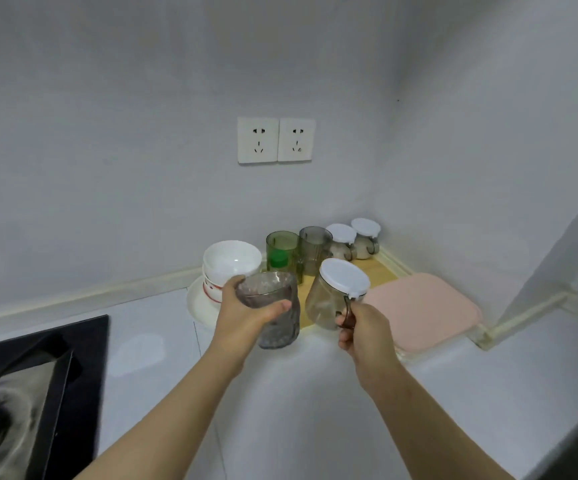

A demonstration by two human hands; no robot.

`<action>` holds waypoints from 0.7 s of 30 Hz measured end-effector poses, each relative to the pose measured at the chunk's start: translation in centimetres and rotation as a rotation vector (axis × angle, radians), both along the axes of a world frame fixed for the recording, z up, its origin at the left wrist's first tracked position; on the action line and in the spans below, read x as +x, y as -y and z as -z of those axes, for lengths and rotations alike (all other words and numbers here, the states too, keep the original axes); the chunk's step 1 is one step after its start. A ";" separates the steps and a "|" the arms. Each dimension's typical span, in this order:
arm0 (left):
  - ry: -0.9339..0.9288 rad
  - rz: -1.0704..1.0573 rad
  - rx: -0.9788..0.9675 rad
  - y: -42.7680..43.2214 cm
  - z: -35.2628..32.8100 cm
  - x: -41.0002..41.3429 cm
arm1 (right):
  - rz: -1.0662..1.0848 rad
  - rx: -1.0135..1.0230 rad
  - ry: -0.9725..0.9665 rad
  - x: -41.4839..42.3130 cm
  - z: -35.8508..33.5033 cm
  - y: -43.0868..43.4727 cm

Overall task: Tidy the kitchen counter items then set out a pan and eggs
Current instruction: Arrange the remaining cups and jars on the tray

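While the left hand clasps the grey glass and the right hand pinches the jar by its handle, set both upright toward one o'clock.

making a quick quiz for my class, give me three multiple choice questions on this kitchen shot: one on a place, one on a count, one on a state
1. On which side of the wooden tray does the pink mat lie?
A right
B left
C behind

2. How many white-lidded jars show?
A one
B five
C three

3. What is the left hand doing?
A lying flat and open
B gripping a grey glass
C curled on nothing

Answers
1 A: the mat lies on the counter to the tray's right.
2 C: the right hand holds one white-lidded jar by its handle, and two more stand at the tray's far end.
3 B: its fingers and thumb curl round the glass.
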State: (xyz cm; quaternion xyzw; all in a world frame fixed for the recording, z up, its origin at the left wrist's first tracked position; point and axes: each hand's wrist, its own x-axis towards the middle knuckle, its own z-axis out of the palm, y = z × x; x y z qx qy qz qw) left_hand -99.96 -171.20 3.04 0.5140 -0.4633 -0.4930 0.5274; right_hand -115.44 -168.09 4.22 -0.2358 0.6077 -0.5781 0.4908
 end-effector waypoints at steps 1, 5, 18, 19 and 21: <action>0.010 -0.008 -0.001 0.9 -0.1 -0.9 | -0.006 -0.003 0.000 -0.8 0.0 1.3; 0.082 -0.040 0.021 4.6 -0.3 -4.2 | -0.035 -0.018 -0.069 -4.4 0.0 6.6; 0.251 0.083 0.006 11.8 1.6 -11.0 | 0.013 0.062 -0.085 -11.0 3.5 16.9; 0.260 0.086 0.014 12.0 1.9 -11.2 | 0.018 0.070 -0.094 -11.2 3.6 17.4; 0.260 0.081 0.028 12.4 2.5 -11.4 | 0.021 0.100 -0.107 -11.4 4.0 18.3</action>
